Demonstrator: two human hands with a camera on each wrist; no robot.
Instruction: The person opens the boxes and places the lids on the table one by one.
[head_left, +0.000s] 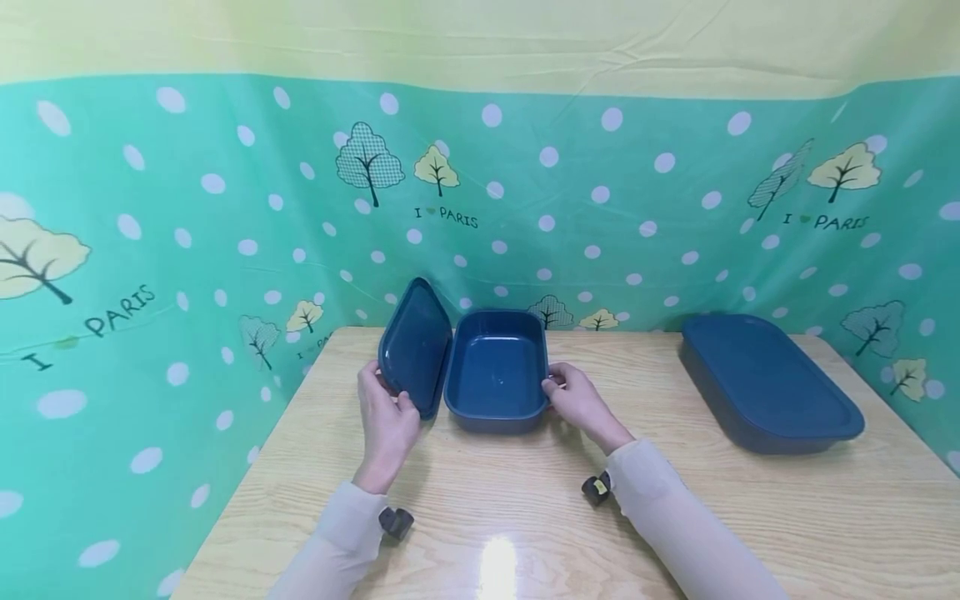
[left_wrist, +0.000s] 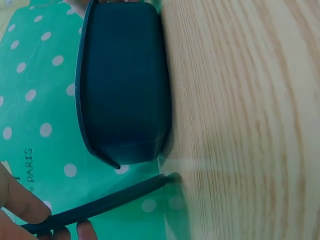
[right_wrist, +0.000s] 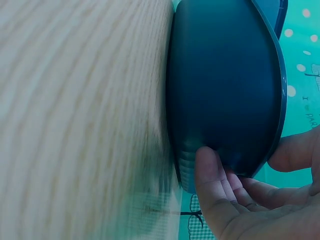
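Nearest to the camera, two pale sleeves [head_left: 337, 537] are seen. Between the hands stands the open container [head_left: 497, 379], gripped at its side by the right hand [head_left: 581, 400]. Beside it, the lid [head_left: 415, 346] is pinched by the left hand [head_left: 388, 421] and tilted, its face turned toward the container; both long axes seem directed away from the hands.

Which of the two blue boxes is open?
The smaller box, held by the right hand, beside the tilted lid: its inside shows. The larger box shows a flat top.

One high view, two close
The head view looks forward and down over the table [head_left: 525, 492]; sideways-turned wrist views share the box [left_wrist: 122, 85].
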